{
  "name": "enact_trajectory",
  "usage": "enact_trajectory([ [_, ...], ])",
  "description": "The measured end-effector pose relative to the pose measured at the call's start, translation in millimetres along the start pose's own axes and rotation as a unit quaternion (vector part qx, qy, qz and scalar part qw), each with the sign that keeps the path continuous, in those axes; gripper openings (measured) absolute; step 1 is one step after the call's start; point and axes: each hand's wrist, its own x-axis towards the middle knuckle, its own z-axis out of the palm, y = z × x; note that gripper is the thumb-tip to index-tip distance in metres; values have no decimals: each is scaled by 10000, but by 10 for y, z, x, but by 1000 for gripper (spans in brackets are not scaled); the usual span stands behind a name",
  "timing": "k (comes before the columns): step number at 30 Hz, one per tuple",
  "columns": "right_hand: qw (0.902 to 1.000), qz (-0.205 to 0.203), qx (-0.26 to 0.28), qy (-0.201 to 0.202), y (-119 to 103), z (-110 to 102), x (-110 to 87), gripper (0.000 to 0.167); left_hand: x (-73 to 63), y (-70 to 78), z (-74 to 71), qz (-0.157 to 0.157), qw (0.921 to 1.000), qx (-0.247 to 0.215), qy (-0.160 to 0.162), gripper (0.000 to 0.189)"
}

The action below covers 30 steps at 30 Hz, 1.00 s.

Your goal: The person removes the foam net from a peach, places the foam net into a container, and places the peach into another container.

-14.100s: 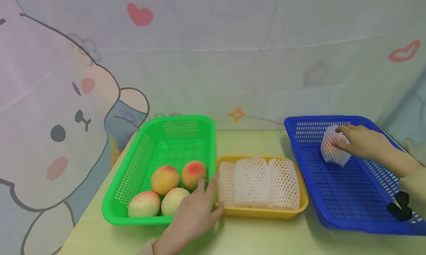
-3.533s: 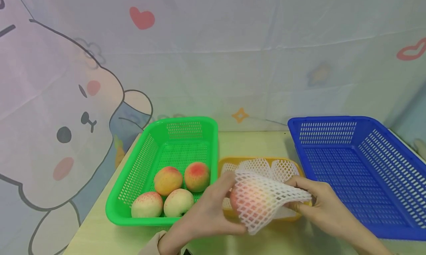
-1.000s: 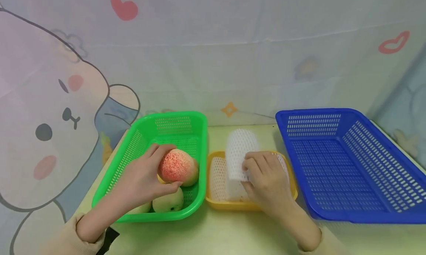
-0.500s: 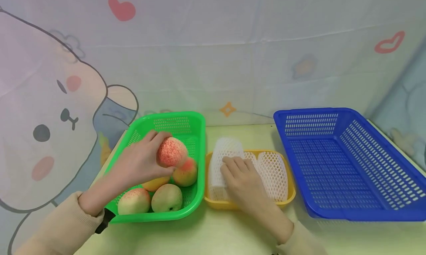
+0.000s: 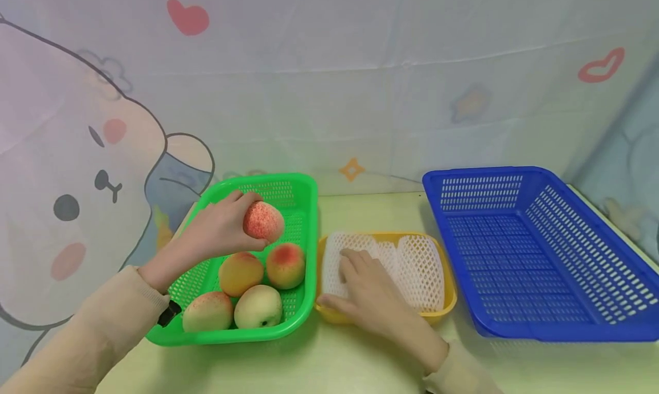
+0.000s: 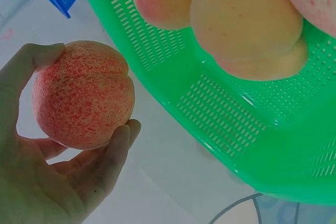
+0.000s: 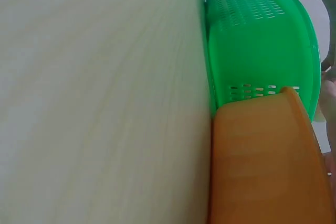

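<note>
My left hand (image 5: 221, 225) grips a red-speckled peach (image 5: 264, 222) above the green basket (image 5: 313, 228), thumb on one side and fingers on the other. The left wrist view shows that peach (image 6: 84, 98) bare, held out beside the basket wall. Inside the green basket lie several more peaches (image 5: 240, 275), some yellow-red, some pale. Over the yellow basket (image 5: 449, 297), my right hand (image 5: 373, 294) rests on a white foam net sleeve (image 5: 333, 262), its thumb spread apart near the front rim. Another foam net sleeve (image 5: 422, 274) lies to its right.
A large blue basket (image 5: 509, 268) stands on the right of the pale wooden table (image 5: 355, 365). The yellow basket sits between it and the green one. A printed cloth (image 5: 309, 114) hangs behind. In the right wrist view, the yellow basket's wall (image 7: 265, 156) looks orange.
The netted peach first seen in the blue basket was brought over and its sleeve removed. My right hand has lowered the sleeve into the yellow basket and loosened; my left has lifted the peach.
</note>
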Motion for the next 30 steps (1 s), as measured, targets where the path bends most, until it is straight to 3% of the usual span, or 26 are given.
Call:
enact_trajectory([
  [3, 9985, 230, 268, -416, -7, 5, -7, 41, 76, -64, 12, 36, 9999, 12, -97, 66],
  [11, 9954, 339, 208, -873, -9, 30, -18, 42, 261, -232, 131, -158, 9986, 82, -499, 67],
  [18, 9945, 239, 18, -1015, -5, 24, -30, 42, 389, -393, 326, -322, 9961, 92, -817, 67],
  [30, 9916, 164, 8, -1283, 7, 34, -40, 50, 490, -541, 545, -467, 9918, 250, -1161, 74],
])
